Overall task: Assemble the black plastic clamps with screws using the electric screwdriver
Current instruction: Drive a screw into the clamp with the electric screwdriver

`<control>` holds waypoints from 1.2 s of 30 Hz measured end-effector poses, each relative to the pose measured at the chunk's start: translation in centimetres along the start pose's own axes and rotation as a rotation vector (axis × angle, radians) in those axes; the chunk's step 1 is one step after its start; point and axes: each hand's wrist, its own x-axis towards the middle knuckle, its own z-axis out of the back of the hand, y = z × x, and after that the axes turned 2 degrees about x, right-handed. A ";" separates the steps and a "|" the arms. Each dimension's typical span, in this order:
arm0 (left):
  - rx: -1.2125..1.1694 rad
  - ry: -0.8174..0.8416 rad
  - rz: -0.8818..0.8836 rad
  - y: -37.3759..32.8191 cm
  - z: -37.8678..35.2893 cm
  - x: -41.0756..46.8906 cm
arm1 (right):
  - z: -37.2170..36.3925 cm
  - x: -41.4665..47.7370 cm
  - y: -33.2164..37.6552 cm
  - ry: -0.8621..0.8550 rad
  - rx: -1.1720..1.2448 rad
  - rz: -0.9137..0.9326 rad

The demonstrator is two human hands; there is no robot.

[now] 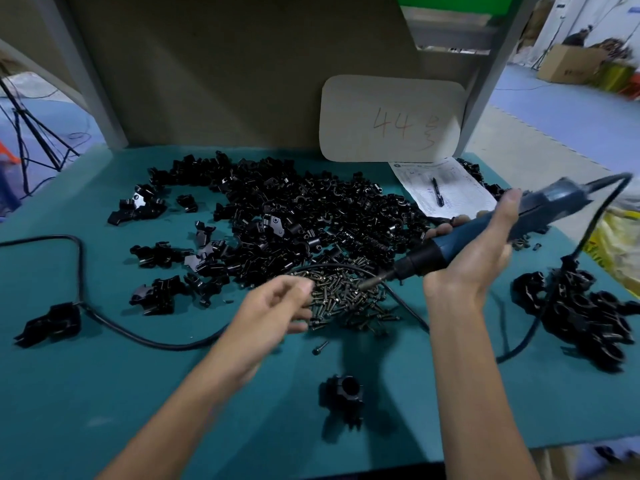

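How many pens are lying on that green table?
1. The pen lies on the paper form at the far right of the table, in front of the cardboard sign marked 44. Others could be buried under the black clamp piles.

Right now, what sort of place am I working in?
Probably a factory assembly bench: a big heap of clamp parts, a pile of screws beside it, and a corded screwdriver in the right hand.

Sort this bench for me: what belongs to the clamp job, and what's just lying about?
Job: screwdriver in the right hand; screw pile by the left hand; loose clamp parts; single clamp in front.
Lying about: paper form, pen, cardboard sign, yellow bag.
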 end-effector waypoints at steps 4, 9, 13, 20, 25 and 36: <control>0.754 -0.079 -0.393 4.8 -5.6 -1.9 | 0.8 0.1 -2.3 -0.047 -0.125 0.045; 0.895 -0.151 -0.588 6.9 -6.1 -2.3 | 3.4 2.6 -2.5 0.018 -0.393 -0.012; 0.806 0.191 -0.623 6.6 -6.2 -3.5 | 5.7 4.5 -1.5 0.228 -0.953 -0.039; 0.899 0.381 -0.556 6.9 -5.6 -2.8 | 8.2 4.2 -1.9 0.538 -1.783 -0.024; 0.321 0.162 -0.195 5.4 -3.6 -1.7 | 8.1 3.6 -2.0 0.589 -1.946 0.173; 0.046 0.056 -0.064 1.7 0.4 -0.7 | 9.3 -5.6 -6.3 1.466 -1.616 0.256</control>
